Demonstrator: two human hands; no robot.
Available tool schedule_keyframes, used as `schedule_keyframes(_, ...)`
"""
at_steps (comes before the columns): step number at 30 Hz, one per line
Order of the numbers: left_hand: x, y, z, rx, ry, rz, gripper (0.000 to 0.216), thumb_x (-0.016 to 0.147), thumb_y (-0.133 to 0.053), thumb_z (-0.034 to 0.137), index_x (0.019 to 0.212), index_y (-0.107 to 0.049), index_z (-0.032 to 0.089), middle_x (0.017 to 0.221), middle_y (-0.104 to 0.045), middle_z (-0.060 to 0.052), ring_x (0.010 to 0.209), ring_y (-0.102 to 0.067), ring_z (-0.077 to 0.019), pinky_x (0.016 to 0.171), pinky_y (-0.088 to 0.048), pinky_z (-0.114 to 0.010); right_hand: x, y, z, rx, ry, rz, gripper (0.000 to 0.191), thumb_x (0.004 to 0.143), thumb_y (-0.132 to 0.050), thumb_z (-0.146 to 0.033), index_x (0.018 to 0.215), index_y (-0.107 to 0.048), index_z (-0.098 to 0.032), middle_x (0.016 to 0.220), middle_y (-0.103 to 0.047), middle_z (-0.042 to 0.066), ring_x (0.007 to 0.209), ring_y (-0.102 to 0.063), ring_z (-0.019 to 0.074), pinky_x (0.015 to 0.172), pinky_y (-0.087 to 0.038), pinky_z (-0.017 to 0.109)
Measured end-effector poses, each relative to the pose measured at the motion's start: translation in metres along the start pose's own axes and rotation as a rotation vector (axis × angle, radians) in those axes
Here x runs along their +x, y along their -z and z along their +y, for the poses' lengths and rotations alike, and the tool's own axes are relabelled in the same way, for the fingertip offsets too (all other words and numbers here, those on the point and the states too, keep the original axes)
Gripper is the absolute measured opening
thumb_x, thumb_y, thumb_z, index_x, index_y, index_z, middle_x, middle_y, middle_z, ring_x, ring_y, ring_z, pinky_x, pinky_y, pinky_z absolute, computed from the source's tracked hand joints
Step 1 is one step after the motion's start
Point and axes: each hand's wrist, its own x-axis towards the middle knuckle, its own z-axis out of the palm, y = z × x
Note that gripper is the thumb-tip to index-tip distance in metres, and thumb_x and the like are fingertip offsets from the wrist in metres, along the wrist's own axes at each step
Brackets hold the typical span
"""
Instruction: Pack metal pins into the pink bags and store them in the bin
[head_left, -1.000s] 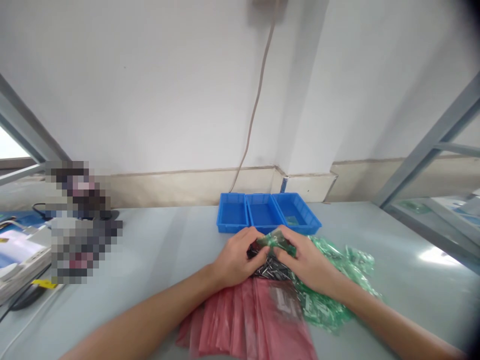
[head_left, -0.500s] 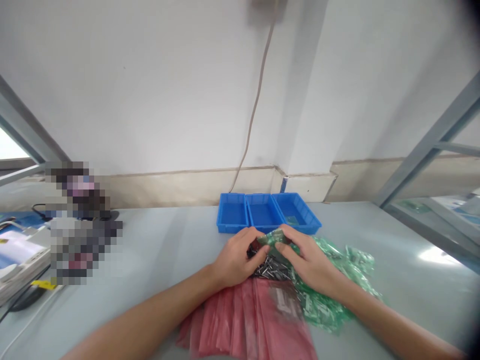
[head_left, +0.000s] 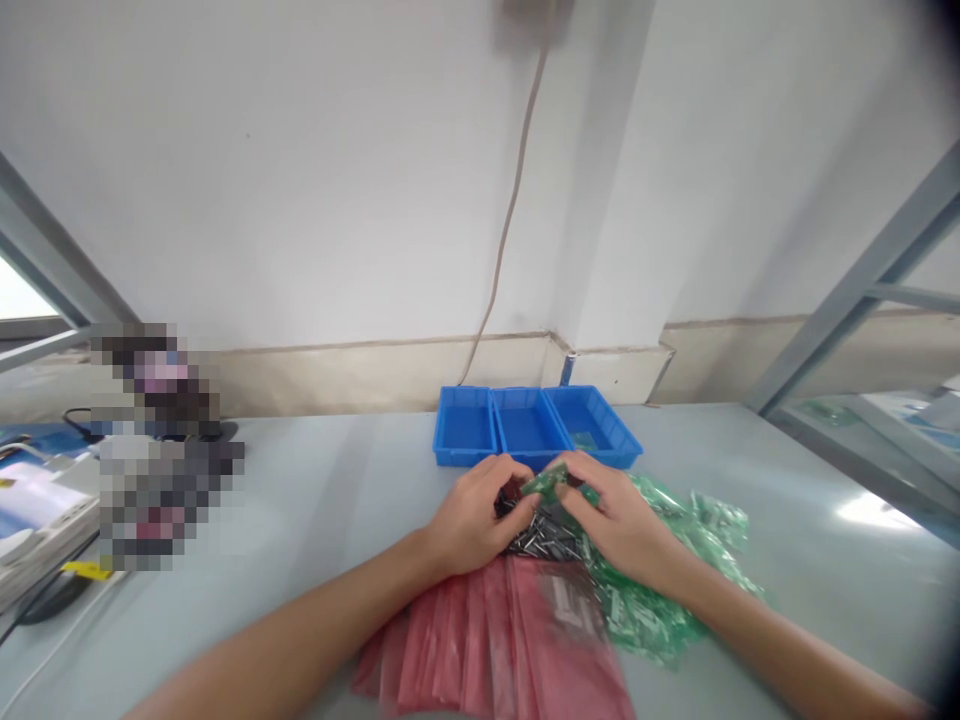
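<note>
My left hand (head_left: pixel 480 515) and my right hand (head_left: pixel 611 510) meet above a heap of small metal screw-like parts (head_left: pixel 546 538). Between their fingertips they pinch a small green plastic bag (head_left: pixel 546 482); its contents are too small to make out. Under my right hand and beyond it spreads a pile of green plastic bags (head_left: pixel 651 615) with small parts inside. Nearer to me, flat pink plastic bags (head_left: pixel 480 640) lie overlapping in a row, partly below my left wrist.
Three joined blue bins (head_left: pixel 466 430) stand behind my hands against the wall; a small greenish piece lies in the right one. At the left are white power strips and cables (head_left: pixel 56 540) and a blurred-out area. Metal frame posts (head_left: pixel 847 300) rise at both sides.
The small green bag has tilted and turned a little between my fingertips, and my right fingers have shifted slightly. My arms and the other things are where they were.
</note>
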Motion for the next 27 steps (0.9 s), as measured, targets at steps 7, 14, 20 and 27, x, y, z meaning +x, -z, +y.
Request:
schedule_keyframes(7,0.0001,-0.0001,0.0003,0.015,0.002,0.015,0.013,0.106,-0.058,0.031,0.112,-0.063,0.021,0.098,-0.068,-0.003,0.090,-0.063,-0.0190,0.081,-0.047,-0.030,-0.0011,-0.0010,0.0002,0.021,-0.017,-0.002,0.022,0.105,-0.048,-0.027,0.086,-0.060,-0.024,0.084,-0.068,0.002,0.078,-0.061,0.0220,0.072,-0.046,0.035)
schedule_keyframes(14,-0.0005,0.0000,-0.0009,0.006,0.028,0.032,0.015,0.109,-0.053,0.033,0.113,-0.061,0.021,0.097,-0.068,-0.004,0.087,-0.063,-0.0195,0.080,-0.047,-0.031,-0.0009,-0.0018,-0.0046,0.087,-0.046,0.076,0.019,0.106,-0.053,-0.033,0.122,-0.061,-0.028,0.100,-0.069,0.005,0.086,-0.066,0.0234,0.063,-0.050,0.032)
schedule_keyframes(20,-0.0001,0.0005,-0.0006,0.000,0.053,0.010,0.011,0.107,-0.053,0.029,0.111,-0.059,0.021,0.096,-0.067,-0.002,0.081,-0.060,-0.0174,0.075,-0.044,-0.028,-0.0030,-0.0050,0.0001,0.084,-0.024,0.077,0.025,0.106,-0.051,-0.031,0.130,-0.058,-0.029,0.107,-0.070,0.006,0.091,-0.068,0.0236,0.071,-0.055,0.033)
schedule_keyframes(27,-0.0008,-0.0012,-0.0019,-0.009,0.066,0.032,0.005,0.102,-0.059,0.025,0.105,-0.058,0.021,0.091,-0.064,0.000,0.079,-0.058,-0.0161,0.074,-0.042,-0.027,-0.0046,-0.0060,0.0019,0.089,-0.011,0.039,0.030,0.104,-0.051,-0.024,0.133,-0.056,-0.030,0.106,-0.065,0.005,0.093,-0.066,0.0228,0.076,-0.055,0.035)
